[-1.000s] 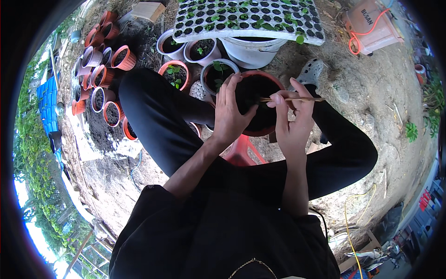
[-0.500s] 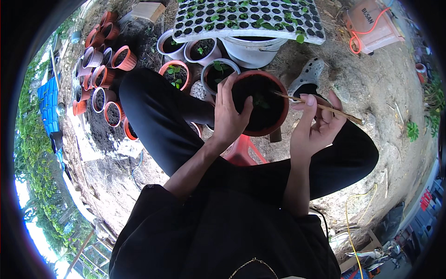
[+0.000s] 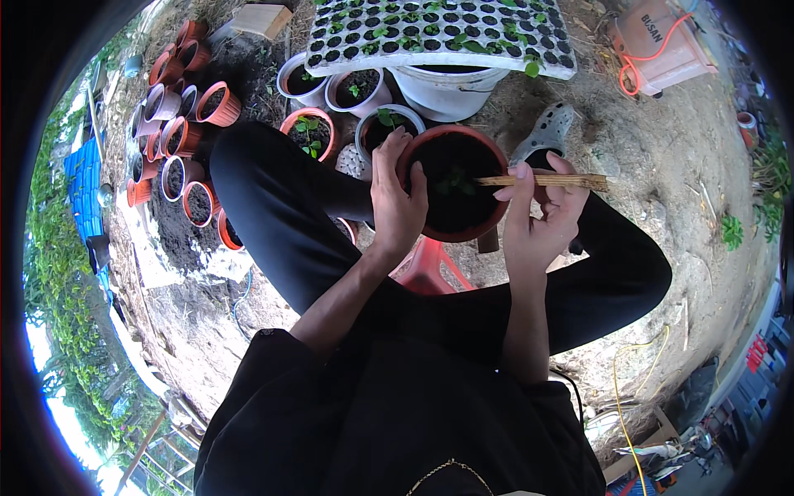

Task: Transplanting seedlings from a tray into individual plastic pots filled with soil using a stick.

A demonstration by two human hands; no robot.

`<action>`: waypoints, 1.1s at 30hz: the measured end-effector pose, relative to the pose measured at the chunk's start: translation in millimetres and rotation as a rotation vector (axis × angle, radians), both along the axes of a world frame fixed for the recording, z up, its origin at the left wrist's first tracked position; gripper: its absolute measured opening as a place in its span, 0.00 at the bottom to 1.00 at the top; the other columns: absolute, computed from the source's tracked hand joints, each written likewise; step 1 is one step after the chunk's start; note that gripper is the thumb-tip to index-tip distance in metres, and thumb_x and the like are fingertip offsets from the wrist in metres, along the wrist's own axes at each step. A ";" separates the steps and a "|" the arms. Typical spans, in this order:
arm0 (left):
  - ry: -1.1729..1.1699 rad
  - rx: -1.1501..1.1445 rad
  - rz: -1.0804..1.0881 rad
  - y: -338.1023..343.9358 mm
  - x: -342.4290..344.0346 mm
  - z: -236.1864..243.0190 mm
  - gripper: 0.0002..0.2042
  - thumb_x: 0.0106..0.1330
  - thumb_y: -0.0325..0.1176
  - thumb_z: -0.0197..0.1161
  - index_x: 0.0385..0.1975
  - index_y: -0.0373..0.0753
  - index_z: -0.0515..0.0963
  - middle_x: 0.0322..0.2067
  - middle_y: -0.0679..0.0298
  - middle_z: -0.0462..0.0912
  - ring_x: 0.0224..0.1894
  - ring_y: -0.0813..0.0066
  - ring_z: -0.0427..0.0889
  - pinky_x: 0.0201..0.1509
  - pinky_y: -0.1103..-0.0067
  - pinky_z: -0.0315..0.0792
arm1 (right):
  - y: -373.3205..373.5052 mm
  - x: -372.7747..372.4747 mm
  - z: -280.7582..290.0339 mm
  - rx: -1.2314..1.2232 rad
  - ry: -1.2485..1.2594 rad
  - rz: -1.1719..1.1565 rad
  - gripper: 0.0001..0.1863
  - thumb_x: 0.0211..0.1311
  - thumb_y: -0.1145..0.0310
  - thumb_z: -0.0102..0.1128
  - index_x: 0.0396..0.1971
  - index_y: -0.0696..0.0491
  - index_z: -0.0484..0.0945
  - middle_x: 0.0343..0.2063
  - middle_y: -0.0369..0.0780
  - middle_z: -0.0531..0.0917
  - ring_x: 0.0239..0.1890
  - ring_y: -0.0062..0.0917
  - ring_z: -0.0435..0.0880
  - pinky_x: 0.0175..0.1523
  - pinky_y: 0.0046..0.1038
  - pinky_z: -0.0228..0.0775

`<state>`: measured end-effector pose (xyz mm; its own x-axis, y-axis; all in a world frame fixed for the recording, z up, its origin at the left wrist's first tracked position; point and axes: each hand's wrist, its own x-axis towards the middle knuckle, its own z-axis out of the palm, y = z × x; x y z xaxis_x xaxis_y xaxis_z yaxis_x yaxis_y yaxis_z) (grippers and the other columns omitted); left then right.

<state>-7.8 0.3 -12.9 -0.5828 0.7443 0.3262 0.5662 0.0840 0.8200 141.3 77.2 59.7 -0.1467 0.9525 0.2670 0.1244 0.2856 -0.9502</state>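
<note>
A reddish-brown plant pot (image 3: 453,129) full of dark soil sits between my legs, with a small green seedling (image 3: 454,181) in its middle. My left hand (image 3: 397,198) grips the pot's left side, thumb over the rim and fingers along the outside. In my right hand (image 3: 533,227) is a thin split wooden stick (image 3: 589,181), pinched between thumb and fingers. It lies nearly level across the pot's right rim, its tip close to the seedling over the soil. Whether the tip touches soil or leaves I cannot tell.
Ahead stands a white seedling tray (image 3: 430,64) on a white bucket (image 3: 447,95). Several potted seedlings, one in an orange pot (image 3: 308,132), stand beyond my left hand. More pots (image 3: 219,104) crowd the left. A red stool (image 3: 426,269) is below the pot; a box (image 3: 662,45) lies far right.
The stick has turned from slanting to nearly level, and its tip has moved left and down toward the seedling. My right hand shifted slightly left; my left hand slid a little left along the pot.
</note>
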 end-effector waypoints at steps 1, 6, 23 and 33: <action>-0.026 -0.002 0.002 -0.2 0.3 -0.2 0.24 0.68 0.17 0.56 0.64 0.28 0.62 0.56 0.44 0.78 0.63 0.56 0.79 0.67 0.69 0.71 | -0.6 -0.7 -0.1 0.002 -0.002 0.002 0.18 0.69 0.79 0.63 0.55 0.62 0.69 0.31 0.43 0.86 0.26 0.17 0.86 0.32 0.16 0.73; -0.093 0.002 0.023 0.1 0.3 1.4 0.23 0.69 0.18 0.57 0.63 0.29 0.62 0.56 0.46 0.79 0.62 0.58 0.80 0.67 0.70 0.71 | -1.6 -2.5 1.2 -0.039 -0.060 0.029 0.19 0.69 0.78 0.63 0.55 0.62 0.69 0.32 0.44 0.87 0.26 0.17 0.85 0.31 0.15 0.73; -0.186 0.088 0.056 2.0 0.6 -0.3 0.18 0.70 0.18 0.56 0.59 0.29 0.66 0.50 0.46 0.82 0.55 0.60 0.84 0.59 0.72 0.77 | -4.4 -8.9 -8.2 0.085 -0.031 0.371 0.22 0.72 0.78 0.57 0.62 0.62 0.64 0.36 0.45 0.86 0.36 0.24 0.89 0.36 0.18 0.76; -0.231 0.088 0.064 2.2 1.8 1.4 0.17 0.71 0.19 0.57 0.58 0.29 0.68 0.50 0.48 0.83 0.54 0.62 0.85 0.57 0.74 0.77 | 0.0 0.3 -0.9 0.014 0.138 0.273 0.22 0.72 0.80 0.56 0.63 0.61 0.63 0.36 0.45 0.85 0.35 0.25 0.88 0.42 0.23 0.80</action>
